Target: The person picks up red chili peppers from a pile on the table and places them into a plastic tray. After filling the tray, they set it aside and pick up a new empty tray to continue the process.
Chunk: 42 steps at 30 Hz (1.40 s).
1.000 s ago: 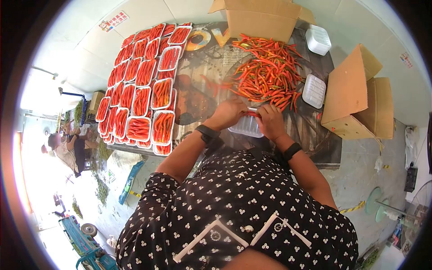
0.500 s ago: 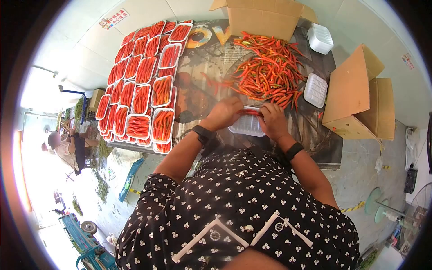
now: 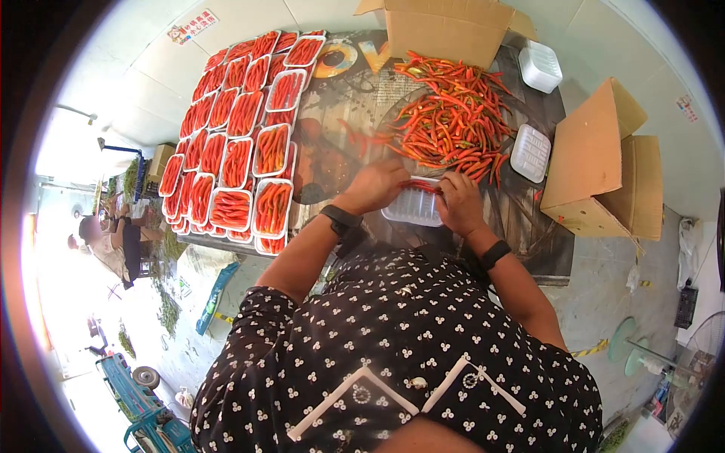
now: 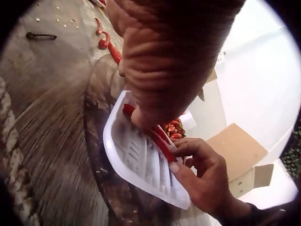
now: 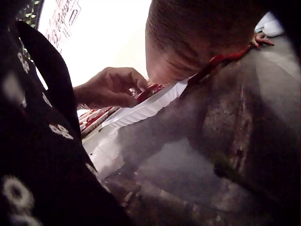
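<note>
A white ribbed tray (image 3: 411, 210) lies on the table in front of the person, with a few red chilli peppers (image 4: 162, 147) lengthwise along its far side. My left hand (image 3: 375, 186) pinches the chillies' left end, its thumb inside the tray in the left wrist view. At the other end, my right hand (image 3: 462, 204) pinches the chillies between thumb and fingers beside the tray's rim. The right wrist view shows the left hand (image 5: 113, 88) at the tray's far end, while the right hand (image 5: 202, 44) hides the nearer end. Most of the tray's floor is bare.
A heap of loose chillies (image 3: 453, 121) lies just beyond the hands. Filled chilli trays (image 3: 238, 162) stand stacked on the left. An upturned tray (image 3: 530, 153), stacked white trays (image 3: 540, 66) and an open cardboard box (image 3: 589, 158) are on the right; another box (image 3: 442, 30) stands behind.
Both hands stay at the tray's far rim. They have drawn slightly apart, and more of the red chillies shows between them. The heap and filled trays look unchanged.
</note>
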Motion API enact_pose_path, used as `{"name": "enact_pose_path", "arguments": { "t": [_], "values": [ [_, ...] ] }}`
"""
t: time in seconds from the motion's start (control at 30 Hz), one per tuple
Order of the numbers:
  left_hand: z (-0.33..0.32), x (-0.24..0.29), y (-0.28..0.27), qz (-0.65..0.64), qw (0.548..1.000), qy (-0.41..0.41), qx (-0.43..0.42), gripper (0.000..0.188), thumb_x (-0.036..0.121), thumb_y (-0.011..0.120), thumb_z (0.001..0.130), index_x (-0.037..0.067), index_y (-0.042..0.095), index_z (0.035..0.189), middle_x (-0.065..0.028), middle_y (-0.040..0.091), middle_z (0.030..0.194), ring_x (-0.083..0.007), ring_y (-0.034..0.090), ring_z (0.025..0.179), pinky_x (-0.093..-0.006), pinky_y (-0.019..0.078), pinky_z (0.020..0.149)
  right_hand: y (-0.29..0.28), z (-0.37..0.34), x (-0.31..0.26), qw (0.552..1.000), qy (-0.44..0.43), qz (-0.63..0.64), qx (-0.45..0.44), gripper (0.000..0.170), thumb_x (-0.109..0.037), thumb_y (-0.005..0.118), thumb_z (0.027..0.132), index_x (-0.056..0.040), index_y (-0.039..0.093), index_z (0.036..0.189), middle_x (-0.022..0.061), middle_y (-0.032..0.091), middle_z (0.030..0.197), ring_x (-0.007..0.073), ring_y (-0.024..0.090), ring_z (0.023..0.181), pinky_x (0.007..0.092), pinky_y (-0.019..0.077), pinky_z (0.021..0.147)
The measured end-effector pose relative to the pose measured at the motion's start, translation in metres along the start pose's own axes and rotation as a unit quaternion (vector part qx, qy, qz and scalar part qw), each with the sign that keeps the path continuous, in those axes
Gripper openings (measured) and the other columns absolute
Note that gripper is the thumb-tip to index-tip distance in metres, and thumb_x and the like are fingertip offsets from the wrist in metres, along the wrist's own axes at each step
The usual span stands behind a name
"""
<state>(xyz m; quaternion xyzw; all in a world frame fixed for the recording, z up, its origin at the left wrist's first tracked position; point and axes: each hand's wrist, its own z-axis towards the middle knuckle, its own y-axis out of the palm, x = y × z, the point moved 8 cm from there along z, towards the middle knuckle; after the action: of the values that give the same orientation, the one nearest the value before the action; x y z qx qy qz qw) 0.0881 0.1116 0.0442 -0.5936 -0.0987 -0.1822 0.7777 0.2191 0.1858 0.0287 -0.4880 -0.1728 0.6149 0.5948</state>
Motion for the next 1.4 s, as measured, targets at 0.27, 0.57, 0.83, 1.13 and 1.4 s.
{"name": "enact_pose_path", "arguments": {
  "t": [0.27, 0.57, 0.83, 1.13, 1.4],
  "values": [
    [0.001, -0.005, 0.004, 0.026, 0.999, 0.003, -0.019, 0.020, 0.012, 0.065, 0.076, 0.010, 0.062, 0.095, -0.0093, 0.060, 0.093, -0.0319, 0.060, 0.085, -0.0408, 0.0507, 0.074, -0.005, 0.005, 0.001, 1.000, -0.003, 0.002, 0.025, 0.018, -0.010, 0.063, 0.070, -0.0063, 0.057, 0.087, 0.0103, 0.056, 0.098, 0.0302, 0.054, 0.092, 0.0418, 0.0406, 0.079],
    [-0.010, -0.011, -0.011, -0.022, 0.998, -0.042, 0.028, 0.030, 0.014, 0.066, 0.075, 0.005, 0.059, 0.103, -0.0166, 0.060, 0.101, -0.0368, 0.059, 0.091, -0.0438, 0.0496, 0.076, -0.051, -0.022, 0.057, 0.994, 0.079, -0.052, 0.046, 0.029, -0.009, 0.062, 0.072, -0.0075, 0.061, 0.101, 0.0095, 0.057, 0.101, 0.0308, 0.054, 0.097, 0.0430, 0.0435, 0.080],
    [-0.016, -0.017, -0.007, -0.021, 0.996, -0.087, -0.016, 0.036, 0.015, 0.066, 0.075, 0.007, 0.057, 0.108, -0.0155, 0.058, 0.099, -0.0370, 0.059, 0.091, -0.0438, 0.0497, 0.075, -0.032, -0.014, 0.025, 0.999, 0.034, -0.019, -0.018, 0.025, -0.012, 0.066, 0.069, -0.0075, 0.065, 0.093, 0.0069, 0.056, 0.097, 0.0279, 0.056, 0.094, 0.0407, 0.0451, 0.078],
    [-0.025, -0.026, -0.007, -0.060, 0.990, -0.130, -0.019, 0.038, 0.015, 0.065, 0.076, 0.008, 0.056, 0.112, -0.0160, 0.058, 0.103, -0.0386, 0.059, 0.092, -0.0445, 0.0498, 0.076, -0.053, -0.013, 0.043, 0.993, 0.056, -0.097, 0.035, 0.010, -0.008, 0.063, 0.072, -0.0051, 0.065, 0.081, 0.0078, 0.057, 0.084, 0.0290, 0.055, 0.082, 0.0418, 0.0451, 0.072],
    [-0.023, -0.032, 0.004, -0.073, 0.988, -0.135, 0.004, 0.037, 0.015, 0.065, 0.077, 0.007, 0.057, 0.112, -0.0191, 0.059, 0.100, -0.0392, 0.060, 0.091, -0.0445, 0.0494, 0.076, -0.044, -0.006, 0.011, 0.997, 0.063, 0.043, -0.003, 0.012, -0.009, 0.070, 0.070, -0.0052, 0.065, 0.081, 0.0073, 0.061, 0.082, 0.0280, 0.058, 0.082, 0.0399, 0.0469, 0.071]
  ]
}}
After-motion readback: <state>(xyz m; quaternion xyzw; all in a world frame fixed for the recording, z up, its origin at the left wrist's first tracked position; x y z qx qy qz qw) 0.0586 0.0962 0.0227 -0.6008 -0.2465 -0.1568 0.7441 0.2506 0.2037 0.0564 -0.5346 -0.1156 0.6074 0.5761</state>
